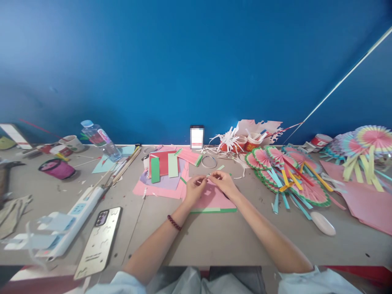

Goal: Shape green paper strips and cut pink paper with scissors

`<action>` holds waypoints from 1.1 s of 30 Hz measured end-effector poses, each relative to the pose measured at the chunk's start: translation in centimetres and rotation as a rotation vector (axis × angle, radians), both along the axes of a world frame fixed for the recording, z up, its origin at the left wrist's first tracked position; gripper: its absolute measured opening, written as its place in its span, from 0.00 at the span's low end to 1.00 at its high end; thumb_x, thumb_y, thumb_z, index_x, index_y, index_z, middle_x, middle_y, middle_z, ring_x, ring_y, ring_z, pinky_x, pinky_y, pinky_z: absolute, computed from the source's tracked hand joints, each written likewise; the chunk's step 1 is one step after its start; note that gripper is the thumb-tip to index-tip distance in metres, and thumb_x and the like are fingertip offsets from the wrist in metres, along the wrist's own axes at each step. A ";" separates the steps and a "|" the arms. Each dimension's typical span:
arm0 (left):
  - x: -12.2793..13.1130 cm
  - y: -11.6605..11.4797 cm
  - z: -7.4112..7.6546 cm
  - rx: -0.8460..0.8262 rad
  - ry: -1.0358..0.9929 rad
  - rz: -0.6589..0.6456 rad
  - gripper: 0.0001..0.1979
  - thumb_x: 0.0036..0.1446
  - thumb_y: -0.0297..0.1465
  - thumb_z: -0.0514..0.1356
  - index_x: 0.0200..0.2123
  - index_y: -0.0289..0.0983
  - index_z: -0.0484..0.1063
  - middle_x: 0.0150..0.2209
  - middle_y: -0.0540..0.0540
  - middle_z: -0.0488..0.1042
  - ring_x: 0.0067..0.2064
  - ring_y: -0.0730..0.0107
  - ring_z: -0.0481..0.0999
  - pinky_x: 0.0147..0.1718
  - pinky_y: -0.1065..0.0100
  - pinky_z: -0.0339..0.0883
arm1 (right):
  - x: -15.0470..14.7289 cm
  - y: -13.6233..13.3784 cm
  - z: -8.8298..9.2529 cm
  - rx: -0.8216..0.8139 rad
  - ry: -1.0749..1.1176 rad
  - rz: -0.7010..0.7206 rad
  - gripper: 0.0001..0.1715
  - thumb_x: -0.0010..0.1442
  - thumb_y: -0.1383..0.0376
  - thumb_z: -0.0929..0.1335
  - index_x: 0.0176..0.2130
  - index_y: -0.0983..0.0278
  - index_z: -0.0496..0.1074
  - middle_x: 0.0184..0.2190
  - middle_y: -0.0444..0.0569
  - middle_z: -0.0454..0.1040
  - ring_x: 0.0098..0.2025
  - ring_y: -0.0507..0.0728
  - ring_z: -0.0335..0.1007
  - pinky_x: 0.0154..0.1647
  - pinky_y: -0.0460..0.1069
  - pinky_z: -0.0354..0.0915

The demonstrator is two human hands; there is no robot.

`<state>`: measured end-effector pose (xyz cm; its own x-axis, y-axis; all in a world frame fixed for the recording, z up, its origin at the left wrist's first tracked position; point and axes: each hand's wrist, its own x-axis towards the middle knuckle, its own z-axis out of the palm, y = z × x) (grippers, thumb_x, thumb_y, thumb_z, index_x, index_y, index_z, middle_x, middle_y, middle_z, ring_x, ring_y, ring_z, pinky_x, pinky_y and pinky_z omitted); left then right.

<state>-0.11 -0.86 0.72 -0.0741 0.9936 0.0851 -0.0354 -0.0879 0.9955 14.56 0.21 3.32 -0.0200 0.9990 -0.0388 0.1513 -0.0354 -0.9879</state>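
My left hand (196,188) and my right hand (223,181) meet above a sheet of pink paper (211,199) with a green strip (214,210) along its near edge. The fingertips of both hands are pinched close together. Something small and pale shows between them, too small to name. Just beyond the hands lies a roll of tape (209,161), and a folded pink paper piece with green edges (189,157) rests beside it. Left of my hands, green strips (155,169) lie on red and purple paper.
Finished-looking pleated paper fans (284,167) crowd the right side, with a white oval object (323,223) in front. On the left are a power strip (76,216), a phone (99,241), a tilted water bottle (101,139) and thin sticks (126,165). Another phone (197,137) stands against the blue wall.
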 end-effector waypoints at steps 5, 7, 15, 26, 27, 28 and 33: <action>0.0 0.0 -0.3 0.019 -0.002 -0.010 0.08 0.48 0.36 0.67 0.27 0.38 0.80 0.30 0.43 0.79 0.30 0.66 0.75 0.28 0.68 0.68 | 0.0 0.0 0.0 0.005 -0.005 -0.007 0.21 0.41 0.49 0.75 0.24 0.63 0.72 0.21 0.42 0.70 0.28 0.53 0.61 0.32 0.48 0.58; 0.0 0.0 -0.4 0.016 -0.008 -0.014 0.09 0.48 0.37 0.67 0.28 0.38 0.79 0.30 0.43 0.79 0.28 0.66 0.75 0.25 0.68 0.68 | 0.1 -0.1 0.0 0.005 -0.006 -0.005 0.21 0.42 0.49 0.74 0.24 0.63 0.72 0.21 0.41 0.70 0.28 0.52 0.61 0.32 0.48 0.57; -0.2 0.2 -0.4 -0.068 -0.103 0.004 0.18 0.47 0.46 0.68 0.29 0.36 0.77 0.28 0.46 0.76 0.23 0.73 0.71 0.17 0.72 0.66 | 0.0 0.0 -0.1 -0.052 0.099 0.021 0.18 0.42 0.54 0.75 0.29 0.65 0.75 0.24 0.43 0.74 0.29 0.52 0.64 0.35 0.49 0.58; -0.5 0.4 0.5 -0.065 -0.138 -0.002 0.21 0.45 0.49 0.68 0.24 0.37 0.73 0.22 0.50 0.71 0.21 0.72 0.70 0.18 0.71 0.63 | 0.4 0.3 -0.5 -0.070 0.164 0.044 0.23 0.39 0.56 0.78 0.35 0.65 0.78 0.28 0.46 0.77 0.31 0.54 0.67 0.33 0.49 0.61; -0.6 0.4 0.5 -0.062 -0.140 -0.004 0.21 0.45 0.49 0.68 0.24 0.37 0.73 0.22 0.50 0.71 0.20 0.73 0.70 0.18 0.71 0.63 | 0.4 0.4 -0.6 -0.068 0.153 0.044 0.23 0.40 0.56 0.78 0.35 0.65 0.79 0.28 0.46 0.77 0.32 0.54 0.68 0.34 0.49 0.61; -0.6 0.4 0.4 -0.058 -0.141 -0.006 0.21 0.45 0.49 0.68 0.23 0.37 0.73 0.22 0.50 0.72 0.20 0.73 0.70 0.18 0.71 0.63 | 0.4 0.4 -0.7 -0.063 0.137 0.045 0.22 0.40 0.56 0.77 0.35 0.65 0.79 0.28 0.46 0.78 0.32 0.54 0.68 0.35 0.49 0.61; -0.7 0.3 0.3 -0.052 -0.151 -0.045 0.21 0.46 0.49 0.68 0.24 0.36 0.74 0.21 0.50 0.71 0.20 0.73 0.70 0.18 0.72 0.62 | 0.5 0.4 -1.0 -0.060 0.041 0.078 0.21 0.45 0.54 0.75 0.37 0.64 0.82 0.28 0.46 0.79 0.31 0.55 0.68 0.36 0.50 0.61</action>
